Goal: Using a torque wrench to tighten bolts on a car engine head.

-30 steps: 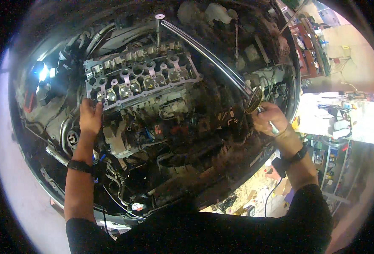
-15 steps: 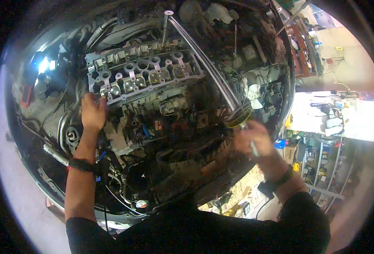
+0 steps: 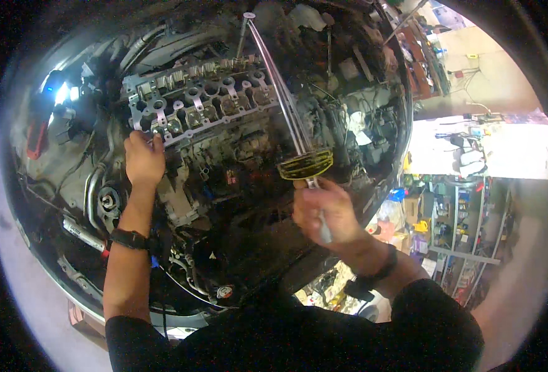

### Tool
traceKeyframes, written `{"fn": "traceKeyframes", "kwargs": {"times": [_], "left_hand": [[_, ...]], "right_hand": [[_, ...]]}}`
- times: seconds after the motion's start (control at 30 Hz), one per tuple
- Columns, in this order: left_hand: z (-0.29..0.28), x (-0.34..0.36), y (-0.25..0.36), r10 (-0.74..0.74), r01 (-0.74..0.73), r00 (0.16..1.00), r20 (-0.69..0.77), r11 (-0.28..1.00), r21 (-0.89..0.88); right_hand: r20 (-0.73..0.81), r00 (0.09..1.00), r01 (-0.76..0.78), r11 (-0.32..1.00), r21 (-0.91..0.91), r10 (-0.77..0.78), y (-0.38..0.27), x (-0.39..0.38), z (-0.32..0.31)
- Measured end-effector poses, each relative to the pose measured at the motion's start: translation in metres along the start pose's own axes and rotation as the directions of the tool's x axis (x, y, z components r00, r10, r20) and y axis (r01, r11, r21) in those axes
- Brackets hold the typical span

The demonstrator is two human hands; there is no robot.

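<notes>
A silver cylinder head [image 3: 190, 132] with rows of round bores lies across the engine bay. My left hand [image 3: 145, 161] is closed over its near left corner, fingertips bent onto the edge. In my right hand [image 3: 328, 211] is the handle of a long beam torque wrench [image 3: 279, 90], fingers wrapped round it. A curved scale plate with a yellow border [image 3: 306, 165] sits just beyond that hand. The wrench's far end tops an upright extension bar [image 3: 242, 43], which goes down at the head's far right side. What the bar's lower end sits on is hidden.
A bright work light [image 3: 62, 94] shines at the left, near a red tool-like piece [image 3: 36, 141]. Hoses and brackets surround the head. Beyond the car's right edge stand a white table [image 3: 503, 146] and metal shelves [image 3: 466, 254] with assorted parts.
My right hand has swung the wrench handle to the left and slightly nearer, while its far end stays over the extension bar. My left hand keeps its hold at the head's corner.
</notes>
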State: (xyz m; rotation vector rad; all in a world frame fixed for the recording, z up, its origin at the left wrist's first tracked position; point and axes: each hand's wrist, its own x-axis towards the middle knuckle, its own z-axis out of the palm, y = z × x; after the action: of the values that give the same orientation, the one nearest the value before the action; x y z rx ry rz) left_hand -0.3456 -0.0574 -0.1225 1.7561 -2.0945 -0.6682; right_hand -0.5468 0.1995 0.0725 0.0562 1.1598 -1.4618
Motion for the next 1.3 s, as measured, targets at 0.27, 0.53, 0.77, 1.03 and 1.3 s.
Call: {"fn": "traceKeyframes", "kwargs": {"times": [0.27,0.53,0.77,1.03,1.3], "left_hand": [[0.002,-0.003,-0.007,0.009,-0.01,1.0,-0.014,1.0,-0.023],[-0.01,-0.001,0.001,-0.054,0.055,0.998,0.043,0.998,-0.029],[0.004,-0.001,-0.011,0.018,-0.019,1.0,-0.018,0.999,-0.04],[-0.01,-0.002,-0.003,-0.01,0.01,1.0,0.006,1.0,-0.023],[-0.004,0.003,-0.009,0.039,-0.039,0.999,-0.011,0.999,-0.025]], "right_hand": [[0.076,0.993,0.086,0.994,0.068,-0.091,0.05,0.011,0.048],[0.037,0.991,0.125,0.986,0.112,-0.13,0.07,0.017,0.062],[0.057,0.98,0.179,0.967,0.181,-0.192,0.084,0.037,0.085],[0.019,0.973,0.224,0.957,0.185,-0.231,0.104,0.04,0.105],[-0.081,0.964,0.265,0.947,0.183,-0.254,0.122,0.057,0.142]]}}
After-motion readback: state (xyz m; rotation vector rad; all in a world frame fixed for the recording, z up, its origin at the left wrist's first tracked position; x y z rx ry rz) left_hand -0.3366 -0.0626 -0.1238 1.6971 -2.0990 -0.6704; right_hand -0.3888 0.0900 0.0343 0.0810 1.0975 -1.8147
